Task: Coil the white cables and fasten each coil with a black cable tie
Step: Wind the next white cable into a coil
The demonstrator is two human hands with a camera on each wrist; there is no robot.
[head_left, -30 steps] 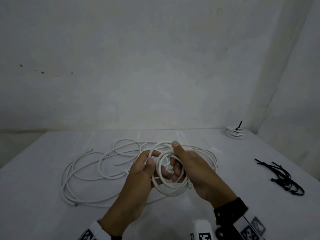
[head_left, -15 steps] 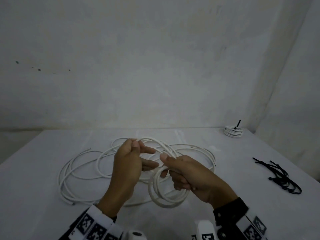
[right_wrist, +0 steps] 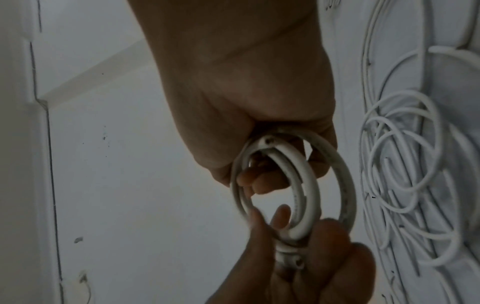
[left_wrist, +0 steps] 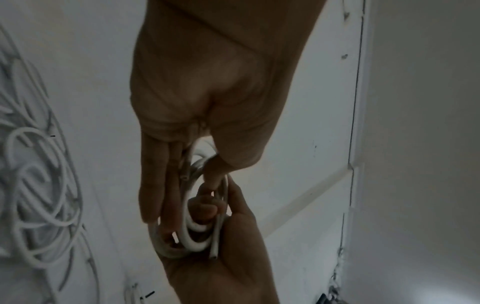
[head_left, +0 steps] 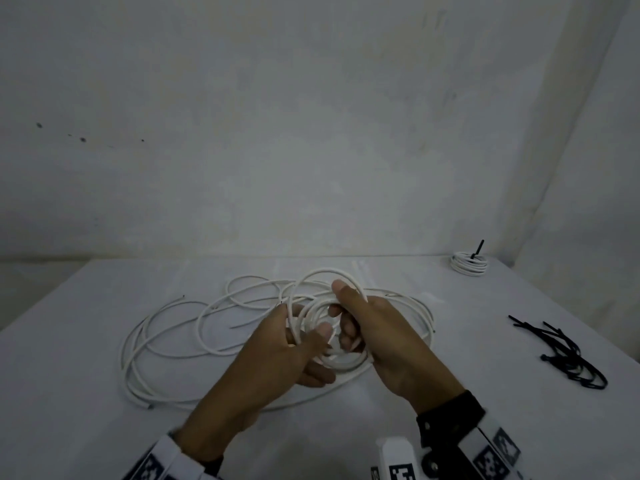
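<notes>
A small coil of white cable [head_left: 313, 315] [left_wrist: 193, 244] [right_wrist: 306, 185] hangs between both hands above the table. My right hand [head_left: 360, 327] [right_wrist: 259, 156] grips its right side, fingers curled through the loops, thumb on top. My left hand [head_left: 298, 337] [left_wrist: 182, 168] pinches the left side between thumb and fingers. One wider loop [head_left: 329, 271] arcs above the coil. A cut cable end [left_wrist: 213, 256] sticks out near the right palm. Loose white cables [head_left: 180, 337] sprawl on the table behind and left of the hands.
A finished coil with a black tie [head_left: 469, 265] sits at the table's far right corner. A pile of black cable ties [head_left: 568, 355] lies at the right edge. The white table [head_left: 86, 410] meets walls at the back and right.
My left hand came back from the left, laying another loop onto the coil, and now pinches the coil's left side. The right hand kept its grip.
</notes>
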